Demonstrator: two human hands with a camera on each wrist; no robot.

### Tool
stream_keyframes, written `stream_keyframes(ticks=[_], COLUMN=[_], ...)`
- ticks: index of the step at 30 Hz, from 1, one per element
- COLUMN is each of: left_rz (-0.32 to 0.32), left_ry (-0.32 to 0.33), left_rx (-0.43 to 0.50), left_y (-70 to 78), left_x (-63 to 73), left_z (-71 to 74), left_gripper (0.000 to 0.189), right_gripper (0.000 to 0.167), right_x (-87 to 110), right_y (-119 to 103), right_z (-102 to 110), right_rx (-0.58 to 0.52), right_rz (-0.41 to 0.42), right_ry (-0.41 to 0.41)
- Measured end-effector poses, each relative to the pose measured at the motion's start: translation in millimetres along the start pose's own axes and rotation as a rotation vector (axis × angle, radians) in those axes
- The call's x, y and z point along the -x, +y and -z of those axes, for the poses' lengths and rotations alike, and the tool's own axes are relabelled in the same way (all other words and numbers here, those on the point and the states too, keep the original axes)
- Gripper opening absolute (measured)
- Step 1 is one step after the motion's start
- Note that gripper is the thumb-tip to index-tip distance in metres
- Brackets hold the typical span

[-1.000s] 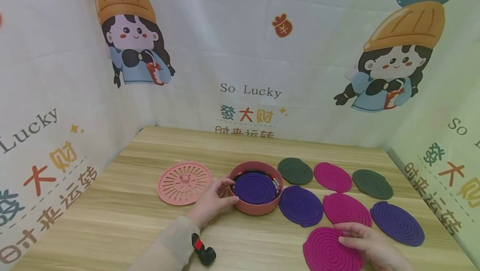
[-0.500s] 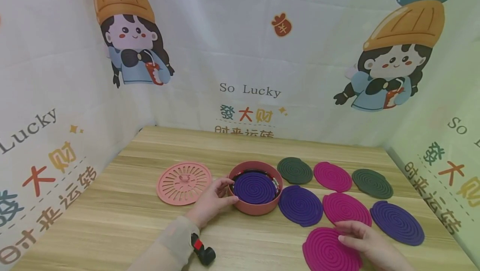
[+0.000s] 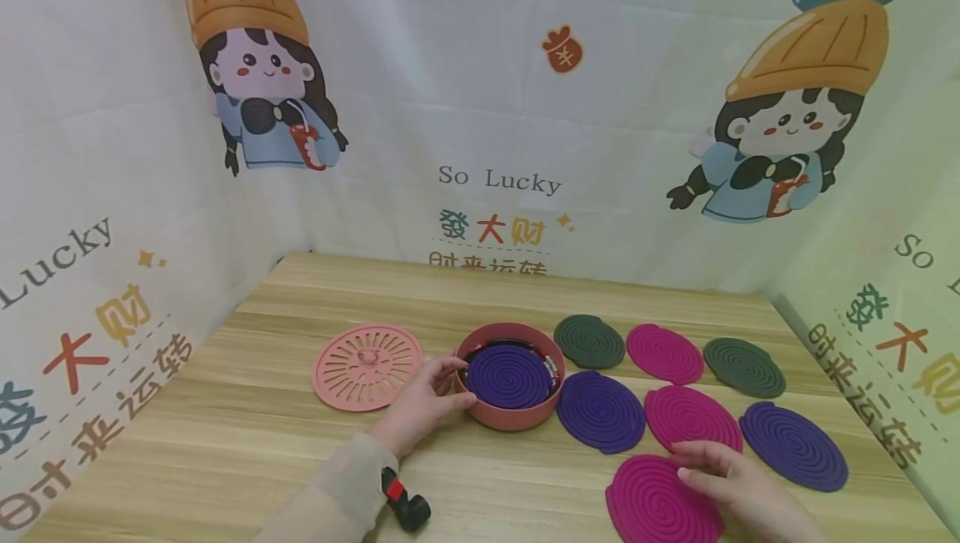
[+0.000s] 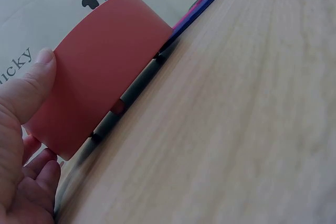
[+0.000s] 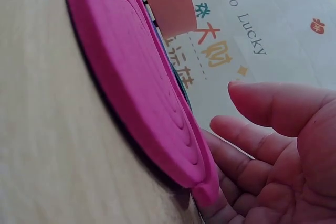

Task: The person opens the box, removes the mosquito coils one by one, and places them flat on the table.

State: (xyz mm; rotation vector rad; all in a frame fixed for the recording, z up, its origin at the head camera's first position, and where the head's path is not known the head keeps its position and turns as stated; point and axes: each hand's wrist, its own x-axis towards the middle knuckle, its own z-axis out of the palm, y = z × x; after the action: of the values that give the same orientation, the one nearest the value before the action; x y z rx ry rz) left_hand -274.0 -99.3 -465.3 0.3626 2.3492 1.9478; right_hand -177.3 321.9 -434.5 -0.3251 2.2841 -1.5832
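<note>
A round coral mosquito coil holder stands mid-table with a purple mosquito coil lying inside it. My left hand holds the holder's left side; in the left wrist view the thumb lies against its outer wall and the fingers bend round lower down. At the front right, my right hand is at the right edge of a magenta mosquito coil, overlapping it in the head view. From the right wrist, the fingers are seen beside that coil's edge, with the thumb held apart from it.
A coral slotted lid lies left of the holder. To the right, more coils lie flat: purple, magenta, another purple and dark green. A printed cloth backdrop rises behind the wooden table.
</note>
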Motion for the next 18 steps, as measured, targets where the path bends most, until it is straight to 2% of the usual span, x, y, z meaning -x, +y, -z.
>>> stream_keyframes(ticks=[14, 18], left_rz=[-0.010, -0.007], left_ry=[-0.003, -0.001], left_rx=[-0.014, -0.016], left_y=[0.5, 2.3], left_x=[0.3, 0.4], left_z=[1.0, 0.3], left_gripper=[0.048, 0.048], right_gripper=[0.053, 0.051], right_x=[2.0, 2.5], right_y=[-4.6, -5.8], right_z=[-1.6, -1.0], right_rx=[0.042, 0.072], right_rz=[-0.053, -0.028], right_ry=[0.009, 0.018])
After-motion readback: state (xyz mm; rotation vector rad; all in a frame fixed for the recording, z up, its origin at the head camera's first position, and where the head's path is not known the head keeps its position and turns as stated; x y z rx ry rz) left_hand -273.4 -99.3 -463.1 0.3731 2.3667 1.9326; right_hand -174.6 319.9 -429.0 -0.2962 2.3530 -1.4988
